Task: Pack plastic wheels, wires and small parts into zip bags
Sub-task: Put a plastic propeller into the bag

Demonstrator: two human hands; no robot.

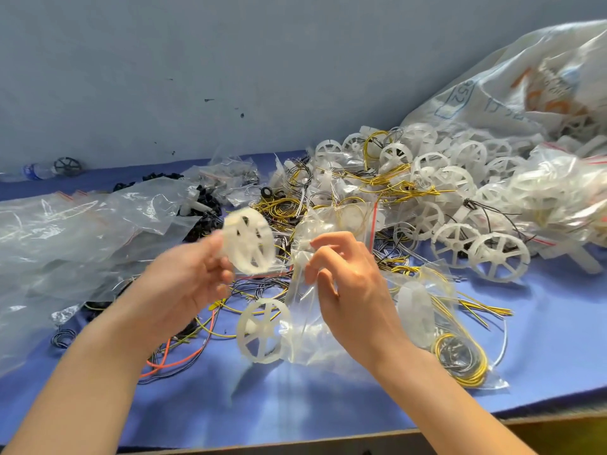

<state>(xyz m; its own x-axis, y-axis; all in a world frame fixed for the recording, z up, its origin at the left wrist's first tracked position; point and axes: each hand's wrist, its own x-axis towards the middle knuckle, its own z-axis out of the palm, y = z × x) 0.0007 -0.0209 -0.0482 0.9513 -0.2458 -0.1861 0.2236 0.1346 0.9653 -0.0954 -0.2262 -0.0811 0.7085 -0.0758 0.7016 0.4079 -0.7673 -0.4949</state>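
White plastic fills my left hand [184, 277]: thumb and curled fingers grip a spoked wheel [250, 242] by its rim, held on edge above the table and blurred. At three o'clock from it, close but not touching, my right hand [349, 287] pinches the upper edge of a clear zip bag [307, 336] between thumb and forefinger, the other fingers curled. The bag hangs from that pinch down to the blue cloth [328, 408]. I cannot tell whether its mouth is parted.

At six o'clock from the held wheel a second wheel [262, 330] lies flat on the cloth, its right edge against the bag's film; under it or inside it, I can't tell. At four o'clock from my right hand lies a filled bag [460, 326] with a coil of yellow wire [460, 366] and a white part inside.

Loose wires [282, 208], yellow, black and grey, tangle at twelve o'clock from my hands, and an orange wire [177, 361] runs beneath my left wrist. A heap of white wheels [460, 178] spreads at two o'clock, up to a big printed sack [525, 80]. At nine o'clock slumps a pile of empty bags [65, 244], with small black parts [205, 221] just beyond. Far off at ten o'clock, by the wall, a water bottle [36, 170] lies beside a dark wheel [67, 165].
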